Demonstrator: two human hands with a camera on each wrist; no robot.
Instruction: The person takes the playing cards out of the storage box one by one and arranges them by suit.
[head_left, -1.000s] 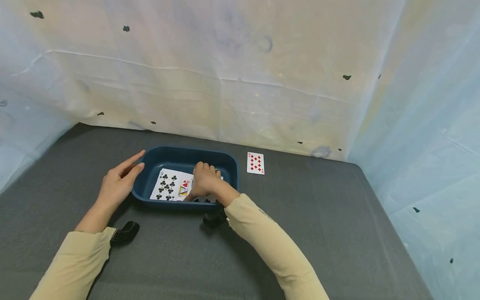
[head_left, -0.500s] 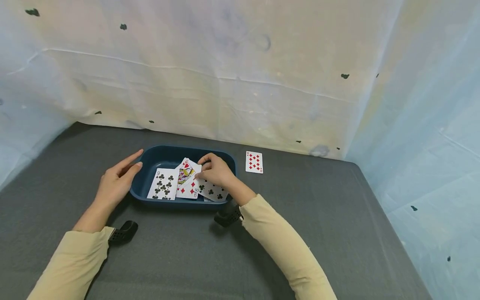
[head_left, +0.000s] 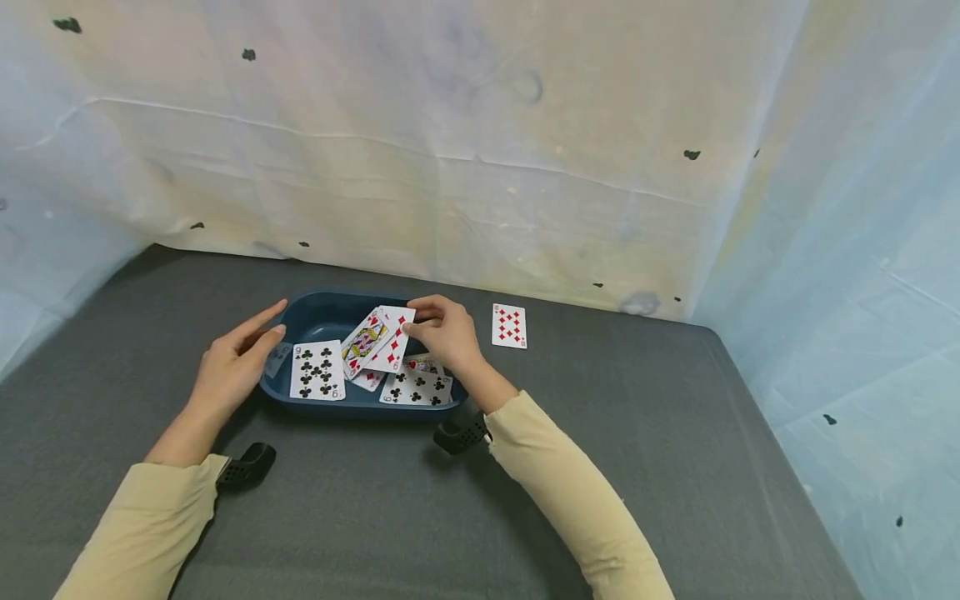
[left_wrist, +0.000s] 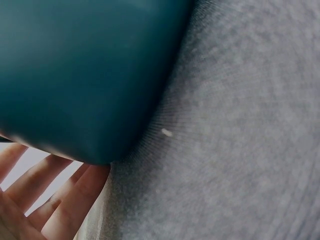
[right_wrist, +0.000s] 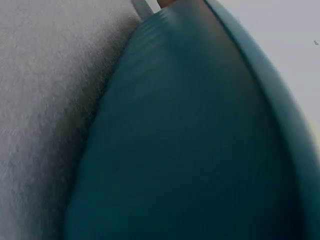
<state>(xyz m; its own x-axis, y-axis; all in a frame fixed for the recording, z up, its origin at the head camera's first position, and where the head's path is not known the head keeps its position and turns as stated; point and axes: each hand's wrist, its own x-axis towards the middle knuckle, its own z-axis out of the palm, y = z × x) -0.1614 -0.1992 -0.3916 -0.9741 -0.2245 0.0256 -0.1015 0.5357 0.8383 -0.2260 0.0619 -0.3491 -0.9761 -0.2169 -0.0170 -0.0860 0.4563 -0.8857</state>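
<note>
The right hand (head_left: pixel 450 337) now pinches a white red-diamond playing card (head_left: pixel 392 340); more cards (head_left: pixel 416 388) show. The straight-fingered left hand (head_left: pixel 231 364) touches the oblong blue plastic tray (head_left: pixel 330 312).

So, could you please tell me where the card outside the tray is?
In the head view, that diamonds card lies face up on the tabletop, right of the tray and right hand, near the hanging cloth.
</note>
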